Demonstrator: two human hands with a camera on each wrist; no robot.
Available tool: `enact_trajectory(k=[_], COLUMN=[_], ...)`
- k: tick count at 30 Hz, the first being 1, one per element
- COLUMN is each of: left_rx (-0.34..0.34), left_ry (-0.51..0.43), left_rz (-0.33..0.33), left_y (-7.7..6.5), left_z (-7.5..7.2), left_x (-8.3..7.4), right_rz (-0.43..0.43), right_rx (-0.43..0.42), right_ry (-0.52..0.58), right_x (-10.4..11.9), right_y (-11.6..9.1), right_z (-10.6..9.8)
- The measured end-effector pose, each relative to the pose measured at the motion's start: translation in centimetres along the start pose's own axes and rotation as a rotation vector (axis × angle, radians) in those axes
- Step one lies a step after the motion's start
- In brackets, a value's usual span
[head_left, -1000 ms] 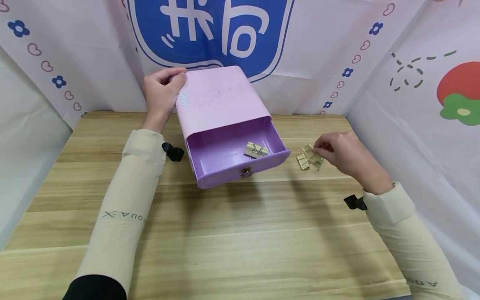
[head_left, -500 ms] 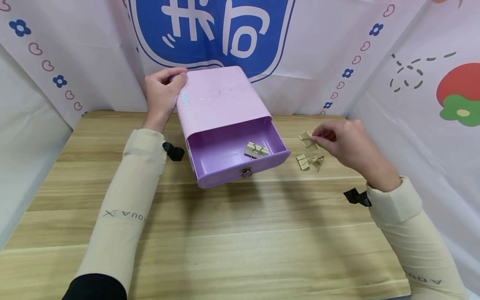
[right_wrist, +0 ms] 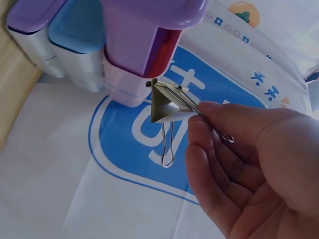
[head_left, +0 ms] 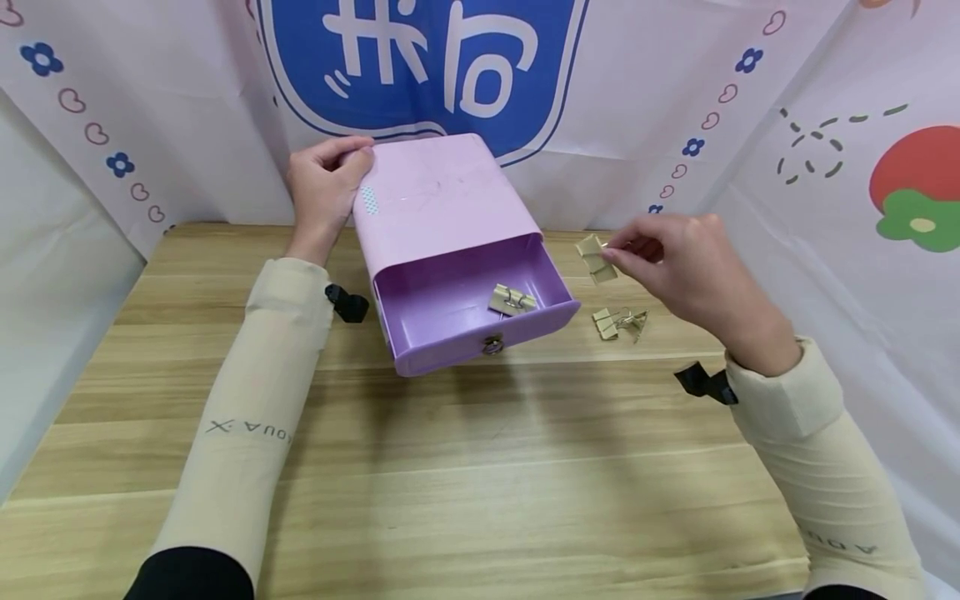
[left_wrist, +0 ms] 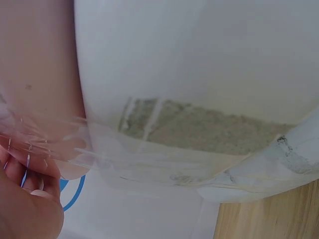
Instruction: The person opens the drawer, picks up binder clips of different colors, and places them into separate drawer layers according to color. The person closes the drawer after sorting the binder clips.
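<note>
My left hand [head_left: 322, 196] grips the back left corner of a pink drawer cabinet [head_left: 446, 196], its fingers curled over the edge. The cabinet's purple drawer [head_left: 435, 354] is pulled out toward me. Inside it, near the front right, lies a gold binder clip [head_left: 513, 300]. To the right of the drawer, my right hand [head_left: 682, 271] pinches another gold binder clip [head_left: 597, 260] above the table. The right wrist view shows this held clip [right_wrist: 162, 104] with thumb and fingers on one wire handle; its other handle hangs down.
More gold binder clips [head_left: 618, 323] lie together on the wooden table [head_left: 480, 483], right of the drawer. A blue drawer [right_wrist: 77, 25] and another purple one [right_wrist: 34, 15] are lower in the cabinet. A printed white cloth [head_left: 622, 117] stands behind.
My right hand has lifted a binder clip from the group on the table and carried it up and left toward the drawer. The left hand and cabinet stay still.
</note>
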State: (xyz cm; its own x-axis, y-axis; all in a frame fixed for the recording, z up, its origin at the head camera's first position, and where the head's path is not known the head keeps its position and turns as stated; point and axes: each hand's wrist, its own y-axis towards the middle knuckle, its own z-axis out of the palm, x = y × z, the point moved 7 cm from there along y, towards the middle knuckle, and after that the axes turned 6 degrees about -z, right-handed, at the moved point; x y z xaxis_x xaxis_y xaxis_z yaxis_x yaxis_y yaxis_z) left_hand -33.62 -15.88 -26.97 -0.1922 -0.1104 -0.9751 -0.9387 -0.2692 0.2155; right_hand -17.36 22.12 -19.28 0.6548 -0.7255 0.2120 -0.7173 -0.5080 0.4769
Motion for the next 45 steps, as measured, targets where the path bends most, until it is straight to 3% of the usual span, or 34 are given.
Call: enact_trajectory(k=[11,21,31,45], left_rx=[-0.004,-0.005,-0.001,-0.002], left_ry=[-0.009,0.005,0.017,0.0], left_rz=[-0.007,-0.013,-0.006,0.005], left_y=[0.2,-0.3,0.0,-0.2], left_z=[-0.2,-0.3,0.1,0.0], left_x=[0.3,-0.1,0.0,-0.2], right_rz=[-0.045,-0.037,-0.154,-0.109], right_rx=[0.014,0.108,0.164,0.504], right_ry=[0.022,0.095,0.181,0.257], right_x=[3.2,5.4,8.4,9.6], right_y=[1.8,3.8,5.6,6.6], right_z=[0.8,3.0,5.5,10.1])
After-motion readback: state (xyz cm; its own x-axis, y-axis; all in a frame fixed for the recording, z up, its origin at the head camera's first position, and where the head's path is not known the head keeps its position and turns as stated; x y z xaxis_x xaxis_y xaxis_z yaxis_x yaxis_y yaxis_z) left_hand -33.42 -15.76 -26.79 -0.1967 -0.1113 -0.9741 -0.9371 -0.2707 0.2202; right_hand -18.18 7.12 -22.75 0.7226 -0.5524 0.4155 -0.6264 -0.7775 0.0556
